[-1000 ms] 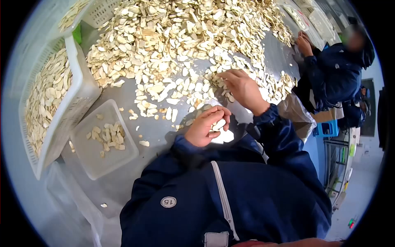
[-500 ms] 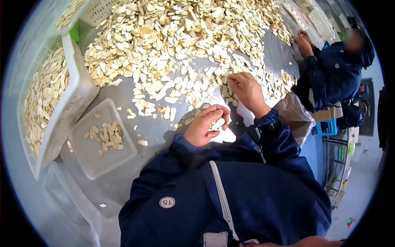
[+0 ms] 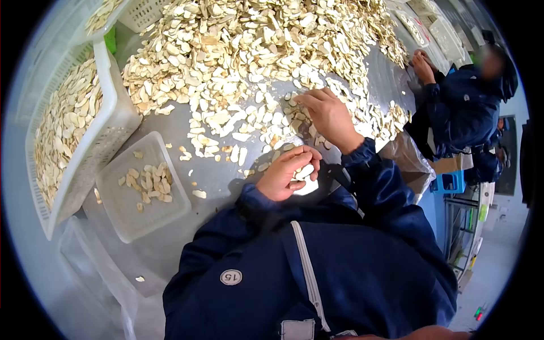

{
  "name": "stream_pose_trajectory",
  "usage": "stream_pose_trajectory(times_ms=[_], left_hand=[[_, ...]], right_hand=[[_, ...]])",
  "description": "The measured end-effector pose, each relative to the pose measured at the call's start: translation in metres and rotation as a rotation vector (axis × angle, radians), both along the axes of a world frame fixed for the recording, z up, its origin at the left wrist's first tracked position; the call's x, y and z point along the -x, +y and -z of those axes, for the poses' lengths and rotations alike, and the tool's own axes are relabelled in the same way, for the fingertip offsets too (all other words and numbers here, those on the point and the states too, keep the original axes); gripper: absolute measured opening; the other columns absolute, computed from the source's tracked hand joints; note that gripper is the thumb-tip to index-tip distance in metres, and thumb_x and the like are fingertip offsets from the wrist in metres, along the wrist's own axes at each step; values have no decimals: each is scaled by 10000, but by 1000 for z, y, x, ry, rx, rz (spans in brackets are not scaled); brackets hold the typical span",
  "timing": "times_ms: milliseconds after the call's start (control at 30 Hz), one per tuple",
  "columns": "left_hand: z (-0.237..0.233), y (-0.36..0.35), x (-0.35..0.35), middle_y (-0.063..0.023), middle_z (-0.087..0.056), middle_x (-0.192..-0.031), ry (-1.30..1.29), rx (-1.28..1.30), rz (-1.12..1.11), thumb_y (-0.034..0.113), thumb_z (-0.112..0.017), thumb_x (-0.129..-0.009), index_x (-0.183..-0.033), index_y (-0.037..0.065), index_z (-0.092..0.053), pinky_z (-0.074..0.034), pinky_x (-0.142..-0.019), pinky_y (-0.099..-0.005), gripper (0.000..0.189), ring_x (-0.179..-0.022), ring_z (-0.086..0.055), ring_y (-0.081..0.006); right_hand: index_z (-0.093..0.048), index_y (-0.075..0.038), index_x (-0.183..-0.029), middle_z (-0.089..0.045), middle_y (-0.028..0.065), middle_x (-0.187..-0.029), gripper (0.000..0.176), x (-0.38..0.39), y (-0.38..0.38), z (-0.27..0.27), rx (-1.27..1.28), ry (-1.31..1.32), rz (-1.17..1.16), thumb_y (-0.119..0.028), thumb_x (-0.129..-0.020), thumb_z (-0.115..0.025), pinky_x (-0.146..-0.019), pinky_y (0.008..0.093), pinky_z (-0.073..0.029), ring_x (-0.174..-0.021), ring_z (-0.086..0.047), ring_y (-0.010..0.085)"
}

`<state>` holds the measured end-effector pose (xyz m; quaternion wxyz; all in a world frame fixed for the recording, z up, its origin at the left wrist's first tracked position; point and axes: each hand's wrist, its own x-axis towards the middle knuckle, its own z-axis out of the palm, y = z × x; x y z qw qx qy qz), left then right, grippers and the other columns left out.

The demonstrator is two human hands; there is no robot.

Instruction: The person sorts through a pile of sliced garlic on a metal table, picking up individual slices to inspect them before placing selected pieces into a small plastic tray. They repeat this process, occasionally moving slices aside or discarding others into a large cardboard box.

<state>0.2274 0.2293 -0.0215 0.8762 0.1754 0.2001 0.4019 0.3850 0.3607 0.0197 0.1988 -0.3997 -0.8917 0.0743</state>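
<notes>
Pale dried slices lie in a large heap [image 3: 226,51] on the metal table [image 3: 221,187], with looser slices along its near side. My left hand [image 3: 286,174] is curled, palm inward, round several pale slices [image 3: 304,172] near the table's front edge. Further forward and to the right, my right hand [image 3: 330,116] reaches over the loose slices with its fingertips down among them. Whether anything is between those fingertips is too small to tell.
A shallow white tray [image 3: 116,212] with several slices sits at the left, beside a tall perforated crate [image 3: 110,127] full of slices. Clear plastic [image 3: 99,272] hangs at the lower left. A co-worker [image 3: 464,107] stands at the right near a blue stool [image 3: 450,182].
My right hand has moved left and slightly forward over the loose slices. My left hand stays curled round its slices. The whole view has shifted a little.
</notes>
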Motion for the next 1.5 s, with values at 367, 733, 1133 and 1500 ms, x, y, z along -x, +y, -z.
stream_pose_trajectory(times_ms=[367,733,1133,1500], left_hand=[[-2,0,2,-63,-583,-1005,-25,-9,-19,219,-470,-1116,-1172,38,-587,-300,-463,-190,222,-853,-585,-142],[2,2,-1,-63,-609,-976,-14,7,-62,367,-390,-1139,-1161,43,-598,-327,-439,-183,386,-779,-604,-148],[7,-3,-3,-58,-605,-1005,352,-480,-199,287,-487,-1094,-1171,72,-594,-340,-466,-189,252,-835,-603,-140],[19,1,0,-61,-593,-976,-77,129,10,249,-530,-1083,-1159,93,-588,-376,-403,-200,183,-790,-592,-171]], right_hand=[[-672,-30,-1069,-752,136,-973,210,-3,9,-10,307,104,180,-172,-922,-717,-830,382,-557,-915,-715,334],[-533,45,-1433,-715,107,-1193,373,-45,-29,-23,960,673,226,-38,-1070,-530,-950,273,-565,-1125,-704,174],[-780,-103,-1022,-721,109,-1000,199,-4,-9,0,122,104,-155,-79,-832,-729,-821,413,-561,-943,-663,327],[-662,-126,-983,-632,64,-990,179,-6,-4,12,107,-79,-179,-249,-857,-692,-778,428,-566,-998,-630,296]])
